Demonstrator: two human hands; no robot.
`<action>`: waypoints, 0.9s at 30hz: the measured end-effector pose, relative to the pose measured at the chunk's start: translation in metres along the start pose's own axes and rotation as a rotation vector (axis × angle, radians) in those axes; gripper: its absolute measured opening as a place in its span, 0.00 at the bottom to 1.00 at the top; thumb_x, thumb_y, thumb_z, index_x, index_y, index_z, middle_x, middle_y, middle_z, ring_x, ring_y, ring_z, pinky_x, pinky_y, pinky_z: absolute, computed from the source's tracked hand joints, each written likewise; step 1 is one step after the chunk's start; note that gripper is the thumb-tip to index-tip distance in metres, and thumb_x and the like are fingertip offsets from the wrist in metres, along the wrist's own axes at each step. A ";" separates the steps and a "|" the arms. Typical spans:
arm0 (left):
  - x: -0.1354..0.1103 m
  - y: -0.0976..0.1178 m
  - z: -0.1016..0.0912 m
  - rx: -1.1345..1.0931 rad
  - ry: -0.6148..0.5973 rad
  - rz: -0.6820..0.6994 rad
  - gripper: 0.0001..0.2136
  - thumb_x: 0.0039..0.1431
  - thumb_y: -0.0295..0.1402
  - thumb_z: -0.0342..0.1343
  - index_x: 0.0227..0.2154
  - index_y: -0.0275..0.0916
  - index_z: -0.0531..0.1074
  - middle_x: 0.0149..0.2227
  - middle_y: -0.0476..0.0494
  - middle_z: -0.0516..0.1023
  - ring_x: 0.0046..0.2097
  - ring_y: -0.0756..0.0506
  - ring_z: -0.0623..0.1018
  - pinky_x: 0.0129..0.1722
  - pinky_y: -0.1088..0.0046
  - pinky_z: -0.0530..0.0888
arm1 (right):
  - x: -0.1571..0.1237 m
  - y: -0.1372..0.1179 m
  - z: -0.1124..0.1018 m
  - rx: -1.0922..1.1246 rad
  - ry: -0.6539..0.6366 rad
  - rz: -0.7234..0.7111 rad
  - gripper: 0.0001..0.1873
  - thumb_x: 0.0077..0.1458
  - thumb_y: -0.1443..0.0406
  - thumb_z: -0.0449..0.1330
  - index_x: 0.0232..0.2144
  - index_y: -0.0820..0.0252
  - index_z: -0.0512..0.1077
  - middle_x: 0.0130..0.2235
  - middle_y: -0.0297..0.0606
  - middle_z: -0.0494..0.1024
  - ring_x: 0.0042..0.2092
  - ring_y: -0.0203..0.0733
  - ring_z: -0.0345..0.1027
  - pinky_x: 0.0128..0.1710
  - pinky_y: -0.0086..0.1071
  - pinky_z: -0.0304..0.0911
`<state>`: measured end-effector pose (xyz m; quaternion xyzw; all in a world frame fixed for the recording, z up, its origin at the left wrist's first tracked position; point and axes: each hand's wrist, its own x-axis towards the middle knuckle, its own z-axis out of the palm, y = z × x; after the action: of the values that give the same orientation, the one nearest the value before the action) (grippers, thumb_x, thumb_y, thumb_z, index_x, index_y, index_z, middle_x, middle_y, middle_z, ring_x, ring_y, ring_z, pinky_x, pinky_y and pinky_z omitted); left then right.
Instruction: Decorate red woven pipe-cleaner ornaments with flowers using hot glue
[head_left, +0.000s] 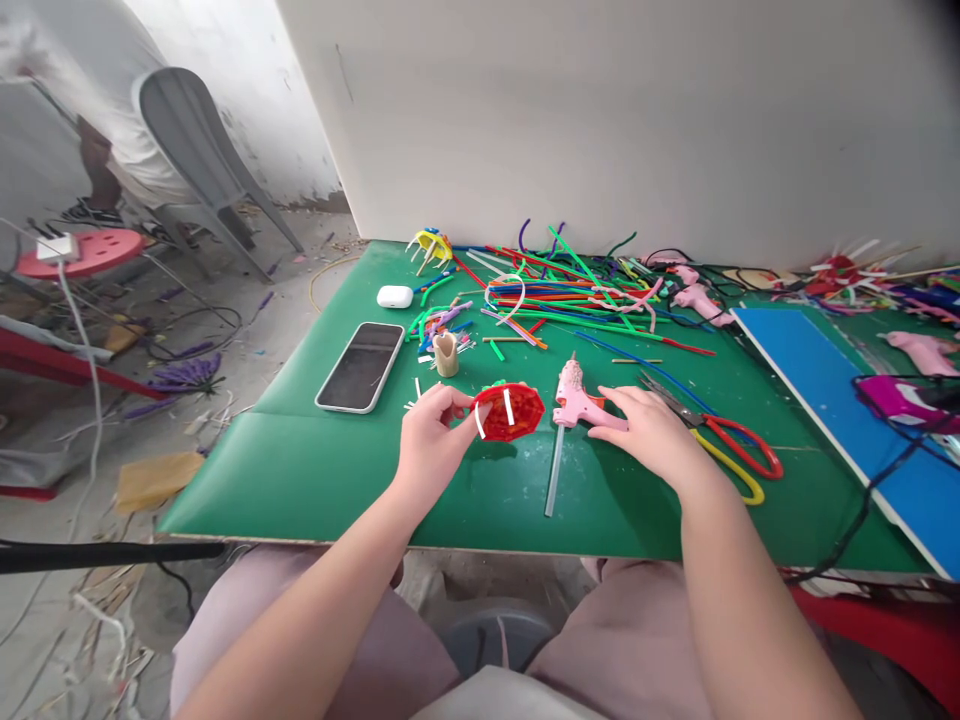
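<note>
Green covering spreads over the counter (300,490), its near edge running just in front of the person's lap and its far edge meeting a pale panel (585,130). Plain surface shows from the phone (361,367) down to the near left corner, and again in front of both hands; at the back, a heap of coloured pipe cleaners (540,300) crowds the reach, while scissors (739,445) and a blue board (825,400) bound the right. Both forearms reach forward from the near side, the left hand (435,430) angled inward with thumb and forefinger pinched together. Between those fingers sits the left rim of a red octagonal piece (525,420), raised above the surface, white strips on its face. The right hand (652,430), palm down, has its fingers parted about the handle of a pink glue gun (574,395); whether they grip it cannot be told. A clear glue stick (555,475) juts from the gun toward the near edge.
</note>
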<state>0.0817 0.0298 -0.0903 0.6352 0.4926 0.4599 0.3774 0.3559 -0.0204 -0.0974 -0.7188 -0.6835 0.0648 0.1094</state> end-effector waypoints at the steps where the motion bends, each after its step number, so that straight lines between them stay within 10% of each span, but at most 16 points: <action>1: -0.001 0.000 0.001 -0.030 -0.024 -0.041 0.09 0.45 0.37 0.60 0.20 0.38 0.68 0.20 0.53 0.63 0.24 0.53 0.60 0.25 0.77 0.56 | 0.001 0.000 0.004 -0.023 -0.005 -0.001 0.29 0.49 0.53 0.59 0.52 0.57 0.65 0.50 0.46 0.70 0.51 0.55 0.62 0.49 0.45 0.59; 8: -0.003 0.008 0.002 -0.346 -0.131 -0.273 0.12 0.45 0.38 0.61 0.21 0.37 0.65 0.24 0.53 0.65 0.26 0.55 0.63 0.26 0.79 0.59 | 0.004 -0.010 0.008 -0.100 0.006 -0.045 0.18 0.51 0.58 0.57 0.43 0.59 0.68 0.44 0.46 0.72 0.47 0.54 0.63 0.45 0.43 0.60; 20: -0.005 0.037 -0.019 -0.453 -0.115 -0.203 0.12 0.45 0.34 0.62 0.20 0.35 0.64 0.33 0.49 0.69 0.34 0.52 0.69 0.31 0.78 0.66 | -0.017 -0.033 -0.036 0.301 0.262 0.121 0.19 0.43 0.59 0.62 0.39 0.55 0.63 0.31 0.35 0.74 0.29 0.41 0.69 0.27 0.31 0.61; 27: -0.010 0.050 -0.035 -0.239 0.079 0.070 0.08 0.47 0.32 0.60 0.20 0.38 0.66 0.35 0.49 0.70 0.37 0.50 0.70 0.35 0.76 0.68 | -0.042 -0.063 -0.039 0.292 0.568 -0.300 0.14 0.42 0.63 0.63 0.34 0.58 0.66 0.24 0.31 0.70 0.22 0.36 0.63 0.21 0.29 0.59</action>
<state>0.0614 0.0100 -0.0358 0.5839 0.4263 0.5527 0.4146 0.3021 -0.0625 -0.0462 -0.5763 -0.7074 -0.0575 0.4052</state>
